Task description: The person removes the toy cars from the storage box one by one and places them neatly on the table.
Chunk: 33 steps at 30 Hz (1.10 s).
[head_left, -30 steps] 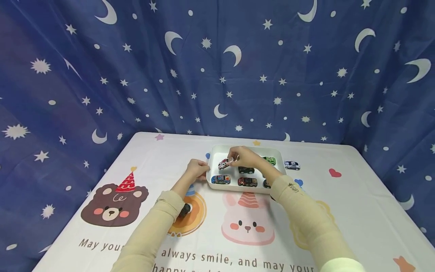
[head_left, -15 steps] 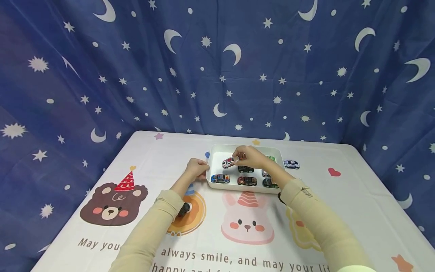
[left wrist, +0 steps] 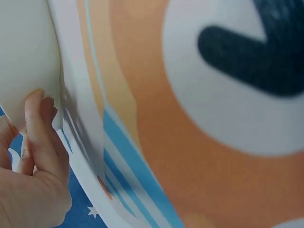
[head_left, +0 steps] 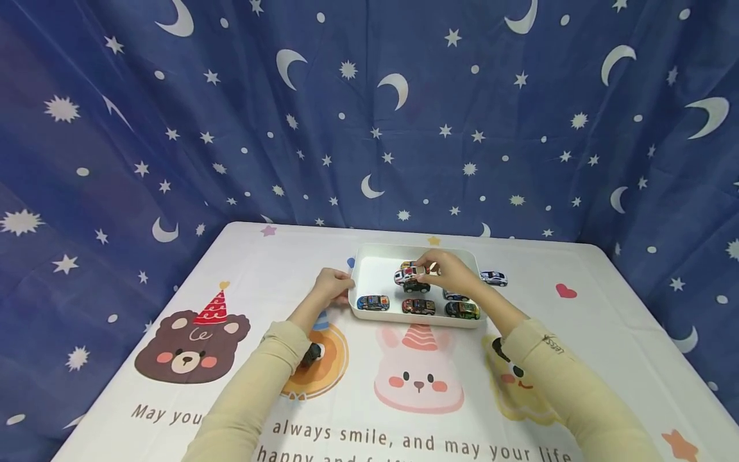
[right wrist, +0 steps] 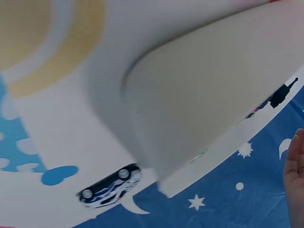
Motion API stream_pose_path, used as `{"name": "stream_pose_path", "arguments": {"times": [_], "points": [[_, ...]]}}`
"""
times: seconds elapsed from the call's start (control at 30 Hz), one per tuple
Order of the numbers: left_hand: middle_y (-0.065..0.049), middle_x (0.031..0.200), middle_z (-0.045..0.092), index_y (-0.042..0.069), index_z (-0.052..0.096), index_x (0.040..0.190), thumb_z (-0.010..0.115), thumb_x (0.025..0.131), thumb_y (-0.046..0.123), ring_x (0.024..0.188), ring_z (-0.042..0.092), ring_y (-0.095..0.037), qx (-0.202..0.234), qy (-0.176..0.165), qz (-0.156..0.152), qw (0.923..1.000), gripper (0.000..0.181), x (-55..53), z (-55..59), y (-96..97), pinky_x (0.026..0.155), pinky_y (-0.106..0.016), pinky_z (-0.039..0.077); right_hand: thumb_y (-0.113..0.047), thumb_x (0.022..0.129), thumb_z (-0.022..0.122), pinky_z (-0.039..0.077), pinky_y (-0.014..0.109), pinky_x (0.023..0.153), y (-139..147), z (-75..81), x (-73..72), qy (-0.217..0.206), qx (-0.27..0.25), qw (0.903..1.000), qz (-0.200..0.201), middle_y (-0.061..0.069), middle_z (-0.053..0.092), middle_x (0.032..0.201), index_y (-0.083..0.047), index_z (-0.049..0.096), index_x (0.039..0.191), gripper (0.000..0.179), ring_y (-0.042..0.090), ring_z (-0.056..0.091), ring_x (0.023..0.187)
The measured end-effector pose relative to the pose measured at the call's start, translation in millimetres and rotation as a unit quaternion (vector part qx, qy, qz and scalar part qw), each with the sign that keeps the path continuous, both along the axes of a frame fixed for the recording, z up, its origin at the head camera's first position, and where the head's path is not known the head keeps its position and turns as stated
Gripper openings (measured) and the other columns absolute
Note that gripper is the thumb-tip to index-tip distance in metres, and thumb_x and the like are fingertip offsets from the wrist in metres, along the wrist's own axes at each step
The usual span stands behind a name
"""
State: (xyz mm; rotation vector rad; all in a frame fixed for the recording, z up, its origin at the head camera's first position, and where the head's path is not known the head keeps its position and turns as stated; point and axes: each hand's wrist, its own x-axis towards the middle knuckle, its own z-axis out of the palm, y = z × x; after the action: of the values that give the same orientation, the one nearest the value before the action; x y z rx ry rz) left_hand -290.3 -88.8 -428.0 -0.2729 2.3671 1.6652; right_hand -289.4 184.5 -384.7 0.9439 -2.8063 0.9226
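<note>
My left hand (head_left: 333, 283) grips the left rim of a white tray (head_left: 369, 263); the left wrist view has its fingers against the tray's outer wall (left wrist: 28, 57). With thumb and fingers, my right hand (head_left: 450, 274) pinches a white and red toy car (head_left: 406, 275) over the middle of the tray. The held car overlaps a black toy car (head_left: 417, 288) in the head view. Along the tray's front lie a blue car (head_left: 373, 303), a black and red car (head_left: 418, 307) and a green and black car (head_left: 462, 310). Other cars behind are partly hidden by my right hand.
A white and blue toy car (head_left: 493, 278) stands on the table just right of the tray. The light tablecloth (head_left: 323, 250) has printed cartoon animals and lettering. A dark blue curtain (head_left: 323, 147) with moons and stars hangs behind the table.
My right hand has carried the white and red car rightward from the tray's left part to its middle. My left hand has stayed at the tray's left rim.
</note>
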Motion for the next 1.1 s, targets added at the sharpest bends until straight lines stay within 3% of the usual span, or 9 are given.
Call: {"name": "stream_pose_path", "arguments": {"times": [0.4,0.73,1.1], "points": [[-0.023,0.094,0.069,-0.007,0.064,0.109,0.059,0.081,0.002,0.053,0.059,-0.008,0.001,0.001,-0.005,1.0,0.03,0.8,1.4,1.8,0.049,-0.018,0.058,-0.009,0.083,0.07,0.058,0.043,0.081,33,-1.3,14.8,0.018,-0.018,0.9993,-0.026,0.014,0.065,0.103,0.001,0.064,0.108,0.028,0.028,0.06,0.094],[-0.026,0.109,0.065,-0.007,0.059,0.116,0.059,0.084,0.003,0.061,0.062,-0.01,0.022,-0.016,-0.01,0.9996,0.034,2.6,6.2,0.1,0.054,-0.02,0.06,-0.009,0.084,0.068,0.057,0.044,0.083,63,3.6,30.1,0.021,-0.028,0.997,-0.069,0.015,0.065,0.109,0.001,0.063,0.112,0.03,0.028,0.06,0.096],[-0.021,0.103,0.064,-0.008,0.059,0.118,0.059,0.084,0.003,0.054,0.056,-0.007,0.024,-0.016,0.0,0.9996,0.035,3.7,3.8,0.9,0.045,-0.015,0.054,-0.007,0.083,0.069,0.058,0.044,0.079,102,-1.1,39.8,0.055,-0.035,0.992,-0.108,0.018,0.066,0.106,0.003,0.064,0.111,0.03,0.031,0.061,0.093]]}}
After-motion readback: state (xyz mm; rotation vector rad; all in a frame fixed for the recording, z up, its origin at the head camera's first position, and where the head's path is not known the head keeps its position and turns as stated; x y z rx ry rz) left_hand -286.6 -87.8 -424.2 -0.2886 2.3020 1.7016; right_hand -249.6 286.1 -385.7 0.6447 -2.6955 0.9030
